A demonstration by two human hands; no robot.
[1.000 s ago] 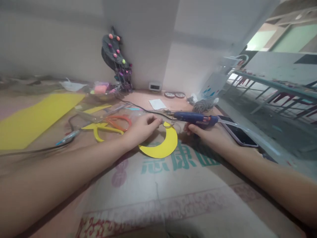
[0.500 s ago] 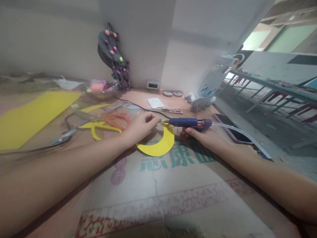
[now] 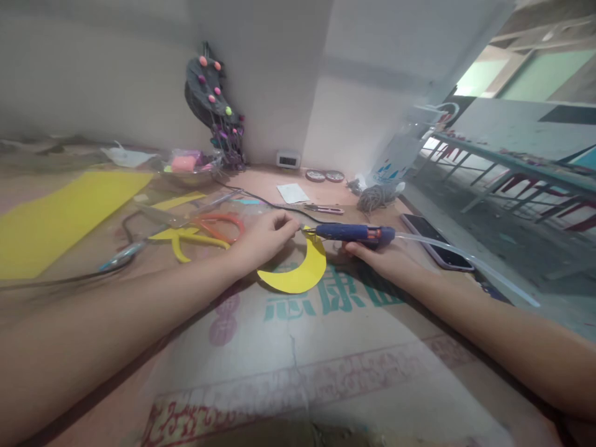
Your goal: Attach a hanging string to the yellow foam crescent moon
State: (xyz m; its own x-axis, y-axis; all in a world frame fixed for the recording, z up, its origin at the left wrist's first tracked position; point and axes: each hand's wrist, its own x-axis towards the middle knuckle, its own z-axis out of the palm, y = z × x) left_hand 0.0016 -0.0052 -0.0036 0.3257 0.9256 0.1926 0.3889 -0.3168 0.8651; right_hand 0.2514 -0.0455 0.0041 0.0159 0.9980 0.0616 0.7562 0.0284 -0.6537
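Observation:
My right hand (image 3: 367,251) is wrapped round a blue hot glue gun (image 3: 344,232) that lies level, its nozzle pointing left. A clear glue stick (image 3: 470,258) sticks out of the gun's rear. Thumb and fingers of my left hand (image 3: 277,230) are pinched just left of the nozzle; whatever sits between them is too small to make out. Below the nozzle is a yellow paper crescent moon (image 3: 302,279), its upper tip close to the nozzle and my left fingertips. Whether the nozzle touches the paper cannot be told.
Orange-handled scissors (image 3: 223,226), yellow-handled scissors (image 3: 179,248) and a yellow sheet (image 3: 69,217) lie left. Behind are a pink cutter (image 3: 326,210), a small clock (image 3: 287,160) and a decorated grey crescent (image 3: 202,87). Grey yarn (image 3: 376,197), a bottle (image 3: 405,149) and a phone (image 3: 437,242) stand or lie right.
The glue gun has shifted slightly left and down, and the glue stick behind it now swings further out to the right. My left hand has barely moved.

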